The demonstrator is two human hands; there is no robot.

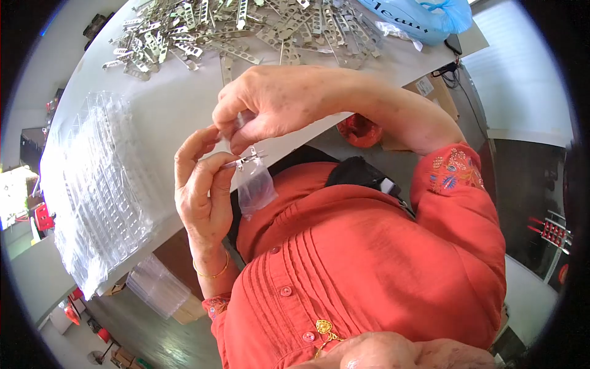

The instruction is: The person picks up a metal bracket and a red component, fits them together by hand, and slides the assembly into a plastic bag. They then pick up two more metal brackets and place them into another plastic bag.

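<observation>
My left hand (pixel 203 181) is closed, thumb and fingers pinching a thin metal strip (pixel 249 159) with small bent tabs at its end. Below that strip hangs a small clear plastic bag (pixel 257 190), in front of the red shirt. My right hand (pixel 273 104) curls over from above, close to the left fingertips. Its thumb and fingers are pinched on a bit of clear plastic (pixel 244 118), mostly hidden by the fingers. Past the hands, a loose pile of perforated metal strips (pixel 246 31) spreads over the far part of the white table (pixel 178 104).
Clear plastic packets (pixel 104 184) lie in a layer along the table's left side. A blue plastic bag (pixel 424 21) sits at the far right. Under the table are a red round object (pixel 359 130), cardboard boxes (pixel 430 92) and more clear plastic (pixel 158 286).
</observation>
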